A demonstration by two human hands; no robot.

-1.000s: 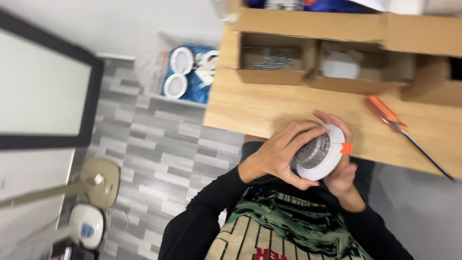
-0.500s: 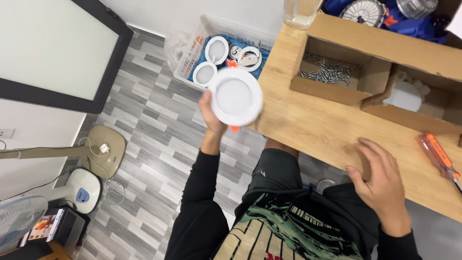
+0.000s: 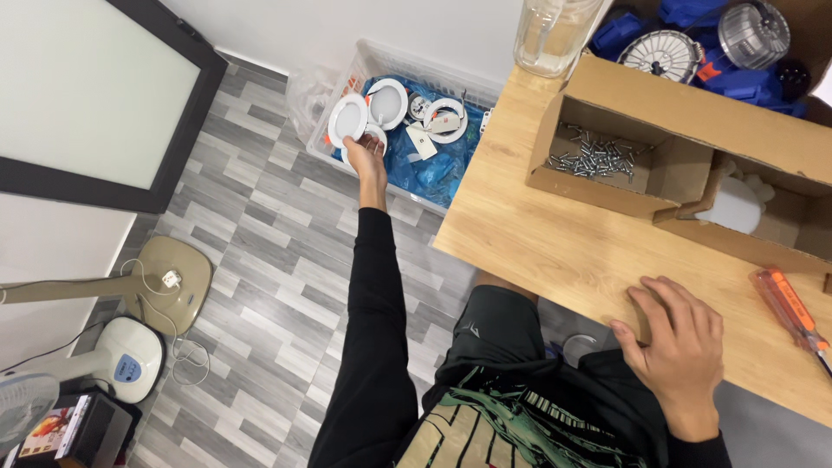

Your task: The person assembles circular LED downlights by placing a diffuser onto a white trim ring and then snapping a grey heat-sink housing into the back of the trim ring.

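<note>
A round white plastic downlight (image 3: 348, 120) is pinched by the left hand (image 3: 367, 154) at the clear floor crate (image 3: 381, 59), upper centre, not yet released; the right hand (image 3: 680, 342) lies spread flat on the wooden tabletop (image 3: 555, 251).

Bright, even indoor light; soft shadows under the table (image 3: 555, 251) – sharp focus; slight wide-angle stretch at edges.

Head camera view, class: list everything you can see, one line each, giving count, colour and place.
Round light fitting: one, white, in the left hand over the crate.
Crate: one, clear plastic, on the floor, blue-lined, more white fittings inside.
Cardboard box: one, brown, on the table, screws in its left compartment.
Screwdriver: one, orange, table's right edge.
Jug: one, clear, table corner.
Table: one, light wood.
Fan bases: two, beige and white, on the floor.
Left hand: holding the fitting.
Right hand: flat on the table.
</note>
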